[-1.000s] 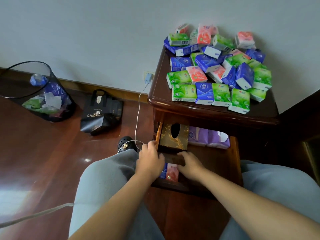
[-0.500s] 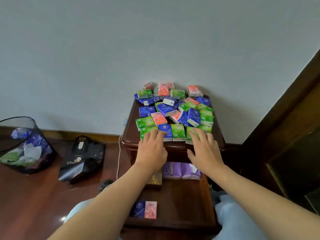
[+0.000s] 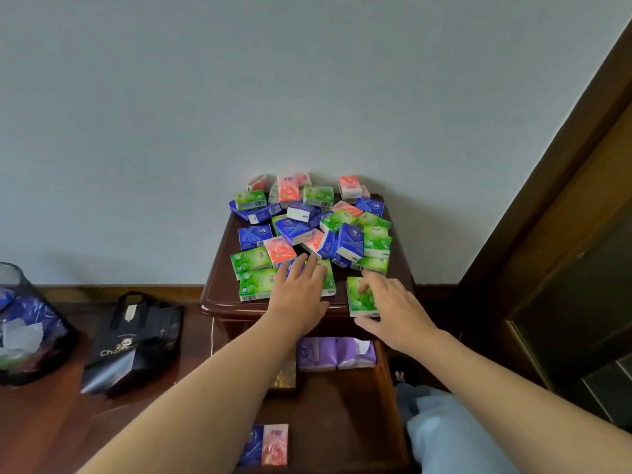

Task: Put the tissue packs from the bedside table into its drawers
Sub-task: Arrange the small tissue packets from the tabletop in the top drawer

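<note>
Many green, blue and pink tissue packs (image 3: 307,227) lie heaped on the dark wooden bedside table (image 3: 219,295). My left hand (image 3: 301,289) lies flat, fingers straight, on a blue and a green pack in the front row. My right hand (image 3: 393,306) grips a green pack (image 3: 360,297) at the table's front edge, thumb at its near side, fingers over its top. Below, the open drawer (image 3: 338,422) holds purple packs (image 3: 335,354) and a gold tissue box (image 3: 284,378) at the back, and a blue pack (image 3: 253,446) beside a pink pack (image 3: 275,444) at the front.
A black mesh bin (image 3: 20,323) with rubbish and a black paper bag (image 3: 133,343) stand on the wooden floor to the left. A white cable (image 3: 212,336) hangs beside the table. A dark wooden door frame (image 3: 564,234) rises on the right. My knee (image 3: 444,432) is beside the drawer.
Both hands rose from the drawer, where a blue and a pink pack were left, to the table top. The right hand has since pulled one green pack out of the front row.
</note>
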Available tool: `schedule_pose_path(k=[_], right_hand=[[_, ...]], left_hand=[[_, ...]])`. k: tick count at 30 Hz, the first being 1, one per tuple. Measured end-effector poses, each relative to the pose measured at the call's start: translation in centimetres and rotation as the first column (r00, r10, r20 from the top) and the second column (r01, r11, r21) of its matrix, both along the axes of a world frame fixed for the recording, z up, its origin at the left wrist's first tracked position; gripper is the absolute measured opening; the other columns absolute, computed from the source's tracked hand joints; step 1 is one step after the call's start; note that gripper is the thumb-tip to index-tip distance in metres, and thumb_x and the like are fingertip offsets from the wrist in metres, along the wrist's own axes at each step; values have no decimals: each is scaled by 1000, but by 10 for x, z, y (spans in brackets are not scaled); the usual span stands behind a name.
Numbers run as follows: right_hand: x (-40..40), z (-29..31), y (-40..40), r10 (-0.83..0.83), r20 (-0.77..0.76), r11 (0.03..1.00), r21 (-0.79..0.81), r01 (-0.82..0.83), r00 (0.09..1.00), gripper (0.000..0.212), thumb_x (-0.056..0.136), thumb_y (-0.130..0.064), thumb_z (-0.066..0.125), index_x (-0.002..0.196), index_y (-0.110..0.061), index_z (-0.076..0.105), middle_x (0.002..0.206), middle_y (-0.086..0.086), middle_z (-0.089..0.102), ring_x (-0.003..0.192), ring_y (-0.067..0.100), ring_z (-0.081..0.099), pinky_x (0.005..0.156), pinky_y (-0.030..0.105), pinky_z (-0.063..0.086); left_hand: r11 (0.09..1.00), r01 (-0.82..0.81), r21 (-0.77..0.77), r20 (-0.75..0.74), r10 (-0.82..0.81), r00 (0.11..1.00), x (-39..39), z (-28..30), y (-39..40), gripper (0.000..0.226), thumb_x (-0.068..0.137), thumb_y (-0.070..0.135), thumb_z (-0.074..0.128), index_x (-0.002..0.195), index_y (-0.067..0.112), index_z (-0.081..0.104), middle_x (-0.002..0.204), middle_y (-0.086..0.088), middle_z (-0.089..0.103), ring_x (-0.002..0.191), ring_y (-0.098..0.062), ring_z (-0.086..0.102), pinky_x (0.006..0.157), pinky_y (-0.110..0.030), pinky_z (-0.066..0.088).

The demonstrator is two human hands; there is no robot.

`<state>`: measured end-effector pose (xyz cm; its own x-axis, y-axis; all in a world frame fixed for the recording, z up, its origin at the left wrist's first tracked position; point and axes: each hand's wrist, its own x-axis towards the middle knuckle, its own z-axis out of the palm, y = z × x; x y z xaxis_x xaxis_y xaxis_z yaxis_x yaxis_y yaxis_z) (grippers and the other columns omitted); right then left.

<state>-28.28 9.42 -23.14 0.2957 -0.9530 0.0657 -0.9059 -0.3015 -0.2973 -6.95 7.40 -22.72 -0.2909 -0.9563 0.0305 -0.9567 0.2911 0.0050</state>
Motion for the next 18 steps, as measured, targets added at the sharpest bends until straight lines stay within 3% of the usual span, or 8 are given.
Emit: schedule_pose_path(k=[2, 7, 10, 13, 15, 18], right_hand=[[-2, 0, -2, -26, 36, 1000, 18, 25, 999, 58, 81, -42, 82, 122, -32, 42, 131, -10, 50, 119, 19, 51, 97, 40, 50], [-5, -5, 10, -65, 155, 998, 35, 61, 986, 99, 67, -44, 93, 144, -24, 35, 128, -6, 30, 113, 13, 45, 98, 25, 44], [-6, -14, 28, -111, 294, 993, 69, 95, 949, 93, 63, -41, 95, 138, -28, 43, 119, -10, 23, 106, 9, 49, 95, 23, 47], [-7, -32, 53, -147, 416, 981, 178, 78, 897, 93, 53, -55, 97, 128, -40, 45, 121, -16, 36, 106, -4, 50, 90, 11, 44], [-4, -45, 71, -224, 459, 944, 320, 76, 860, 94, 46, -69, 95, 122, -46, 44, 117, -21, 54, 103, -6, 59, 82, 14, 48], [5, -68, 95, -276, 418, 899, 430, 79, 865, 93, 49, -76, 89, 124, -42, 45, 112, -14, 65, 98, 4, 66, 83, 33, 59]], left_hand=[[1000, 2, -8, -27, -2, 1000, 1, -1, -3, 65, 95, 52, 62, 146, 21, 35, 166, -3, 27, 159, -27, 9, 127, -49, 10], [998, 20, -54, -58, -23, 998, -1, 1, 7, 68, 88, 61, 64, 138, 21, 40, 139, 1, 49, 140, -28, 35, 123, -44, 18], [991, 43, -125, -223, -70, 972, 2, -9, 36, 80, 79, 59, 65, 144, 19, 41, 132, -2, 48, 121, -28, 45, 109, -39, 33], [985, 94, -144, -432, -147, 890, 18, -31, 75, 87, 67, 48, 71, 144, 15, 47, 125, -5, 43, 112, -27, 48, 102, -39, 44], [989, 119, -85, -508, -146, 849, 33, -48, 101, 86, 64, 36, 73, 144, 20, 46, 125, 1, 36, 113, -22, 47, 102, -34, 45], [992, 86, 92, -635, -8, 773, 49, -69, 133, 80, 66, 24, 76, 138, 32, 42, 125, 8, 31, 106, -15, 51, 93, -30, 51]])
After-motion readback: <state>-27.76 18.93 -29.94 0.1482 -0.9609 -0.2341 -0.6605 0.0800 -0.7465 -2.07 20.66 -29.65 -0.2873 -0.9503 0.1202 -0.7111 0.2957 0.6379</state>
